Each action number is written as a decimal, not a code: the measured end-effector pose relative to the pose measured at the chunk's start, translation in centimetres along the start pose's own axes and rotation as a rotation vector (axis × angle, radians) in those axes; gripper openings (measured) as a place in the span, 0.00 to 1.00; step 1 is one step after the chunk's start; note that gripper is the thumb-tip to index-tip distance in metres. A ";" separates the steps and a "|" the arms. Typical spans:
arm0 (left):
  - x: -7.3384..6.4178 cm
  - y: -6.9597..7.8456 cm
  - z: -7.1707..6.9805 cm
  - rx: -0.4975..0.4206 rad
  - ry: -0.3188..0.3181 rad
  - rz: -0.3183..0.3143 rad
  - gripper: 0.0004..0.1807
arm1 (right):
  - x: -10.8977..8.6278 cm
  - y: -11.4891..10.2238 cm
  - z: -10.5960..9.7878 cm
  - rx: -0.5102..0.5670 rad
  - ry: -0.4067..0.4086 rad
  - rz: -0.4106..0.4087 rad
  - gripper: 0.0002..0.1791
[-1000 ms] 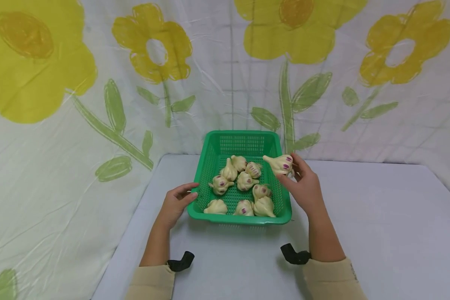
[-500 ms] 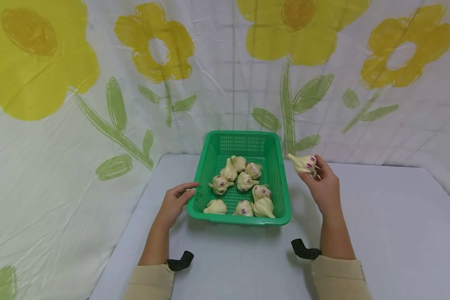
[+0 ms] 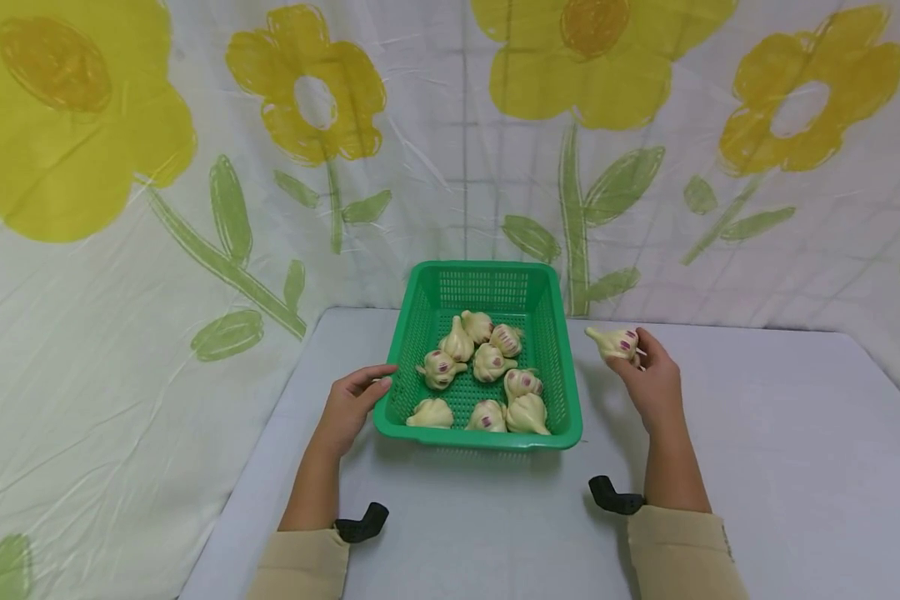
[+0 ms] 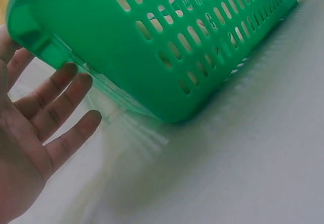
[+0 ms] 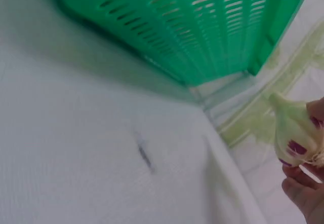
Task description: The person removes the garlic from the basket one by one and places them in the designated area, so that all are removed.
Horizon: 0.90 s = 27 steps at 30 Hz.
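My right hand [image 3: 654, 385] pinches a garlic bulb [image 3: 615, 343] between thumb and fingers, to the right of a green plastic basket [image 3: 572, 375]. The bulb is cream with purple patches; its stem points left, and its roots show in the right wrist view, by the fingertips. My left hand [image 3: 351, 408] is at the basket's left rim with fingertips right at the edge. Seen in the left wrist view, its fingers [image 4: 66, 102] are spread and nearly straight beside the basket wall. Several more garlic bulbs [image 3: 489, 363] lie inside the basket.
The basket stands on a white-covered table [image 3: 765, 450], toward its back edge. Behind it hangs a white cloth [image 3: 435, 200] printed with yellow flowers. A black bent piece [image 3: 615, 496] sticks out at each wrist, by the beige sleeves.
My right hand has moved the garlic bulb right, from over the basket's right rim to above the table beside it, then slightly lower. The left hand has stayed at the rim.
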<state>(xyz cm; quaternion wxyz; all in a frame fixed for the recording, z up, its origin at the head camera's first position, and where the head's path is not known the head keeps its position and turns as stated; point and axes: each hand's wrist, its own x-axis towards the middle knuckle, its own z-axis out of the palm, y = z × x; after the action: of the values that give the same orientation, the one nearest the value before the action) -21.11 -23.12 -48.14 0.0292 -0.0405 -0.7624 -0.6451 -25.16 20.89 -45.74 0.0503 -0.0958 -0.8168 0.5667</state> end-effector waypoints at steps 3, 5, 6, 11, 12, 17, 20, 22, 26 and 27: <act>0.1 -0.2 0.0 -0.002 -0.004 0.006 0.20 | 0.4 1.0 0.0 -0.016 -0.020 0.022 0.43; 0.2 -0.3 0.0 0.003 -0.004 0.006 0.20 | 0.7 1.7 0.1 -0.021 -0.027 0.034 0.43; 0.2 -0.3 -0.1 0.003 -0.003 0.003 0.20 | 0.9 2.0 0.1 -0.022 -0.029 0.041 0.42; 0.2 -0.2 -0.1 0.005 0.001 -0.024 0.19 | 1.3 3.1 0.3 -0.041 -0.053 0.068 0.42; 0.1 -0.1 -0.1 0.003 0.001 -0.031 0.18 | 1.3 3.3 0.3 -0.059 -0.062 0.069 0.42; -0.6 1.9 0.3 0.011 0.000 -0.036 0.19 | 1.5 3.8 0.6 -0.122 -0.100 0.062 0.42; -0.9 2.8 0.5 0.022 0.004 -0.038 0.19 | 1.5 3.9 0.7 -0.101 -0.114 0.059 0.42; -0.9 3.0 0.5 0.024 0.008 -0.040 0.19 | 1.4 4.0 0.7 -0.092 -0.116 0.053 0.42; -1.0 3.1 0.6 0.023 0.009 -0.039 0.18 | 1.5 4.3 0.9 -0.130 -0.114 0.028 0.42; -1.0 3.1 0.6 0.022 0.008 -0.036 0.18 | 1.6 4.4 0.9 -0.142 -0.114 0.025 0.42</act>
<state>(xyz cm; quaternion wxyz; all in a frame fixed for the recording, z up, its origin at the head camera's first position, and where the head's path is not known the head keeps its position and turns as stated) -19.77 -22.07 -45.33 0.0211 -0.0236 -0.7700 -0.6373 -26.44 21.89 -50.24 -0.0101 -0.0769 -0.8551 0.5126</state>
